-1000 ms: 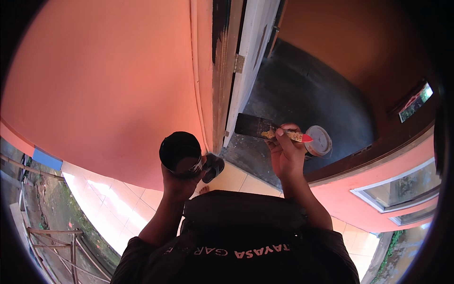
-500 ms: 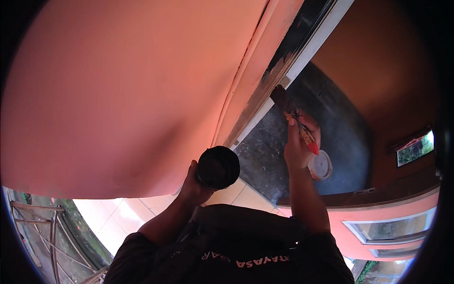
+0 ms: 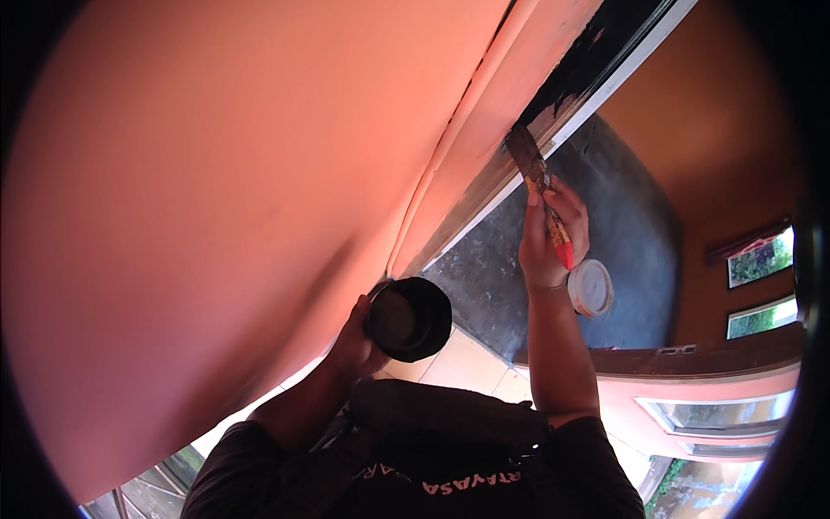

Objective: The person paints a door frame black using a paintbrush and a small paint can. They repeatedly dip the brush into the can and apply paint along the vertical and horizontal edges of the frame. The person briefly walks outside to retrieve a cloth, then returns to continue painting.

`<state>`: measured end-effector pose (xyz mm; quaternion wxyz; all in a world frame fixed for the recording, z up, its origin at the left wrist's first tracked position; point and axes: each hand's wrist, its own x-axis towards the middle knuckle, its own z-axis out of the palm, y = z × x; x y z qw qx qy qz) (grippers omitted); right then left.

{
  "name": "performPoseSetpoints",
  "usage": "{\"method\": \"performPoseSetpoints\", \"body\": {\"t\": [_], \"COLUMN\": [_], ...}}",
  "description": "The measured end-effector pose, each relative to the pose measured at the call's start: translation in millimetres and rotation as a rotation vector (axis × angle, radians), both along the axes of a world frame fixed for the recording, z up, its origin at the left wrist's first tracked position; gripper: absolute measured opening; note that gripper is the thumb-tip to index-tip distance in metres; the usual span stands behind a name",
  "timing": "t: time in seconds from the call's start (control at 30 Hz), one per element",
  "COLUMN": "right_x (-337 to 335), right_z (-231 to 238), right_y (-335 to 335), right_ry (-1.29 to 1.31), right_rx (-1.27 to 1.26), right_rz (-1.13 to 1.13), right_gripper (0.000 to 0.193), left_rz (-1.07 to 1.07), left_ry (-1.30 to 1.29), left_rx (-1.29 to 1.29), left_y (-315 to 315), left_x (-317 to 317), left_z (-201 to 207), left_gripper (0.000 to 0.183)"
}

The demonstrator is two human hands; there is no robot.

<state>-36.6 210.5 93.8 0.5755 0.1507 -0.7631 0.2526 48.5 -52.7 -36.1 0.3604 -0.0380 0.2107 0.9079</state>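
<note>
My right hand [image 3: 552, 233] is raised in front of me, fingers wrapped tight around a paintbrush [image 3: 538, 186]. The brush has a paint-smeared handle with a red end that sticks out below my palm, and its dark bristles press against the door frame [image 3: 553, 95] above. That frame is an orange-pink strip running slantwise up to the right; black paint covers its upper stretch, and the brush tip sits right at the lower edge of that black patch. A white edge runs along the frame's right side.

My left hand [image 3: 356, 333] is lower and closer to my chest, closed around a small black paint can [image 3: 408, 318]. The can is tipped so its open mouth faces toward me; the inside looks dark, and I cannot tell how full it is. It hangs just beside the big orange wall [image 3: 216, 199] that fills the left of the view.

Near my right wrist, on the dark grey floor [image 3: 631, 251], lies a round white lid [image 3: 590, 287]. Pale tiles [image 3: 467, 363] show between my arms. I wear a dark shirt [image 3: 415, 467].
</note>
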Motion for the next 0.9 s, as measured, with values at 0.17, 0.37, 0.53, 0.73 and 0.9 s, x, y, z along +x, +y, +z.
{"method": "performPoseSetpoints", "body": {"t": [0.17, 0.37, 0.53, 0.73, 0.9], "right_x": [-6, -10, -10, -10, -11], "right_z": [-7, -15, -23, -29, -36], "right_y": [2, 3, 4, 1, 2], "right_ry": [0.004, 0.01, -0.008, 0.006, -0.002], "right_rx": [-0.002, 0.007, 0.026, 0.031, 0.011], "right_rz": [-0.037, -0.046, -0.074, -0.078, -0.063], "right_gripper": [0.02, 0.021, 0.022, 0.022, 0.022], "left_rz": [0.002, 0.038, 0.029, 0.017, 0.008], "left_ry": [-0.033, -0.064, -0.061, -0.056, -0.032], "left_rx": [0.054, 0.007, 0.044, -0.031, -0.067], "left_y": [0, 2, 4, -1, -4], "left_x": [0, 0, -2, -3, -2], "left_z": [-5, 2, 3, 1, -2], "left_gripper": [0.066, 0.061, 0.061, 0.064, 0.066]}}
